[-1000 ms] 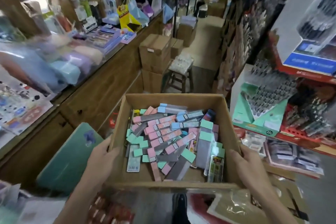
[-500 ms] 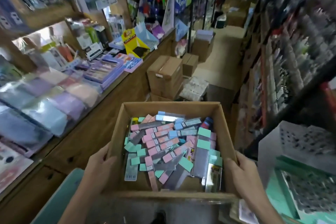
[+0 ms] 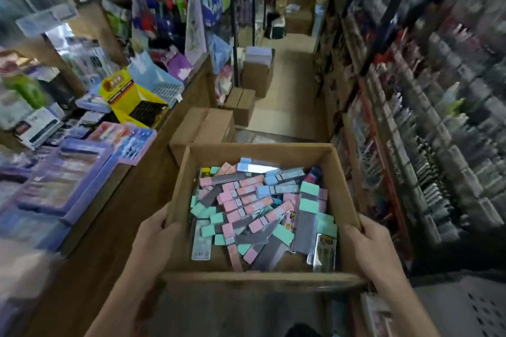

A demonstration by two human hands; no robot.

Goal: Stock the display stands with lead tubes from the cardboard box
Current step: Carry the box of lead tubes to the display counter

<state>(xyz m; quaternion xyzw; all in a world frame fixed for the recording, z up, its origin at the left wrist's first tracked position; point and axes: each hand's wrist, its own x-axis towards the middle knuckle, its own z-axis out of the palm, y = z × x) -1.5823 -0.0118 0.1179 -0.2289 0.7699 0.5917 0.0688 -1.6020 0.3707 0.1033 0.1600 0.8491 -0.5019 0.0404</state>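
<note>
Clamped on the box wall at 9 o'clock with the left grip (image 3: pixel 153 238), thumb hooked over the rim, fingers hidden behind the wall. Clamped likewise at 3 o'clock with the right grip (image 3: pixel 367 243). Held up between both: the open cardboard box (image 3: pixel 260 149), filled with a loose heap of lead tubes (image 3: pixel 246 200) in pink, mint, blue and grey, lying crosswise. Just beyond the box at 11 o'clock, closed brown cartons (image 3: pixel 208 123). At 9 to 10 o'clock, on the wooden tabletop (image 3: pixel 189 90), purple trays (image 3: pixel 68 172) and a yellow display stand (image 3: pixel 128 96). At 2 to 3 o'clock, blurred pen racks (image 3: pixel 438 145). At 12 o'clock, the aisle floor (image 3: pixel 287 90).
</note>
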